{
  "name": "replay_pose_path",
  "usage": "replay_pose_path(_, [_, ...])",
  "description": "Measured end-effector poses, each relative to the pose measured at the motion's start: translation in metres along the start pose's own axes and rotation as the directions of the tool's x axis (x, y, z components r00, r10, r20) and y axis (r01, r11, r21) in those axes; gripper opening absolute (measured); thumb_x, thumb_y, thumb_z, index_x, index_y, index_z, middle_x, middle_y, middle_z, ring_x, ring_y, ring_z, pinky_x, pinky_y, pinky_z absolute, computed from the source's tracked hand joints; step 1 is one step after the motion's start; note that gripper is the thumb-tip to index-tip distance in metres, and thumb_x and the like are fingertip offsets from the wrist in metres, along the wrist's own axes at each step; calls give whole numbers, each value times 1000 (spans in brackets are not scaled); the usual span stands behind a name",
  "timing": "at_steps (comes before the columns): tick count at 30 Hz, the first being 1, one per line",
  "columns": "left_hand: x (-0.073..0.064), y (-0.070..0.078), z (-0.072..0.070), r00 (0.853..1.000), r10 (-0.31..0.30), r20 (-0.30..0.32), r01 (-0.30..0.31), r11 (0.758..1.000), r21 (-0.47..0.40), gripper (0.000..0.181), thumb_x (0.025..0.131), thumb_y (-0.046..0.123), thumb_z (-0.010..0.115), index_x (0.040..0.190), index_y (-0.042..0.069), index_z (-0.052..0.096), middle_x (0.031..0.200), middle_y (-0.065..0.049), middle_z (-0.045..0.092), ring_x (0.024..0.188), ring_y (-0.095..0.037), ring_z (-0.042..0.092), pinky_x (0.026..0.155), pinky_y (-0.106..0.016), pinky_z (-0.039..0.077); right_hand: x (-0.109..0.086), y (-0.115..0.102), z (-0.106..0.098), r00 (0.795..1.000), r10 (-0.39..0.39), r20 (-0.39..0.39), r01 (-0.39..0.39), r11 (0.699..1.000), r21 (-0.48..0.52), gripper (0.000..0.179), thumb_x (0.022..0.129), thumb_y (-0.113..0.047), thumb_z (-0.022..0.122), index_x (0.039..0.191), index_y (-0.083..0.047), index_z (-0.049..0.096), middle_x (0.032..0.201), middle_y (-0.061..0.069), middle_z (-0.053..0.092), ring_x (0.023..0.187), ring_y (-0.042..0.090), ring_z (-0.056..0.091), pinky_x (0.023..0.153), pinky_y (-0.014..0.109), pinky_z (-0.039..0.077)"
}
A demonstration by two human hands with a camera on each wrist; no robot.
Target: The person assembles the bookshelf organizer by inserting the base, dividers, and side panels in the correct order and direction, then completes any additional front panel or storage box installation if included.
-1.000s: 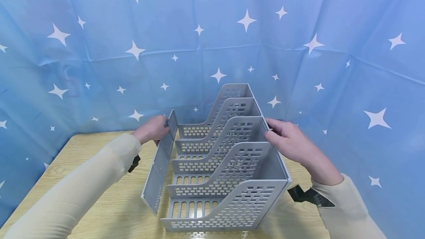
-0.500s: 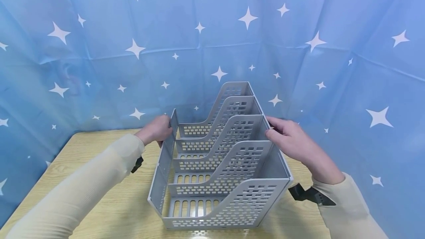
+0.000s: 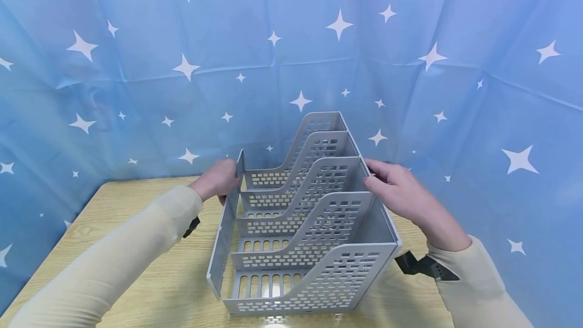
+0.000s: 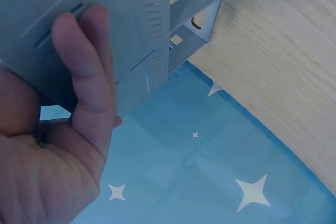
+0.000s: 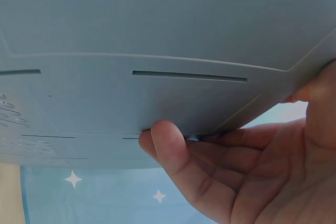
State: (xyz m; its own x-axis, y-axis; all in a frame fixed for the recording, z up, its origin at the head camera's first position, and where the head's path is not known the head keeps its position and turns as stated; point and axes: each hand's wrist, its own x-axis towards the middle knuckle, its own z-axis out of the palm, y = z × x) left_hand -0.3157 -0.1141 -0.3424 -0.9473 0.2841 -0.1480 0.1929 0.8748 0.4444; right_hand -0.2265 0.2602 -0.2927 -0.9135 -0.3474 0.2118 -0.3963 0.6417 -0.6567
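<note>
A grey file rack point(image 3: 302, 247) with perforated dividers stands on the table, its tall back on the right. My left hand point(image 3: 220, 177) holds a long grey panel point(image 3: 221, 247) upright along the rack's low left ends. In the left wrist view, fingers point(image 4: 86, 72) press the panel's outer face while the thumb goes behind its edge. At the rack's back panel point(image 5: 157, 30), my right hand point(image 3: 398, 191) grips the upper edge. Its fingertips point(image 5: 168, 137) touch the outer face in the right wrist view; the thumb's tip is partly hidden there.
The wood-grain table point(image 3: 132, 206) extends left of the rack. A blue curtain point(image 3: 255, 39) with white stars hangs close behind and at both sides. Dark wrist devices point(image 3: 423, 267) sit at the sleeves.
My left hand has moved right with the panel, bringing it up against the divider ends and closing most of the gap. The right hand keeps its hold on the rack's back.
</note>
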Motion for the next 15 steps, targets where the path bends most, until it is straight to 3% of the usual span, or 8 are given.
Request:
replay_pose_path(8, [-1,1,1,1000,-2,-1,2,1000,10,37,105,3,43,73,-1,62,56,-12,65,45,-19,67,50,-34,60,0,-1,0,1000,11,6,-11,1000,-2,50,102,-12,45,150,4,50,134,21,65,103,26,59,83,34,49])
replay_pose_path(15, [0,0,2,1000,9,-6,-9,1000,-9,37,105,1,41,76,-3,65,54,-10,66,44,-18,67,49,-33,59,-1,-4,-1,1000,14,14,-14,1000,11,51,103,-13,44,151,3,49,137,21,64,109,27,60,88,38,50])
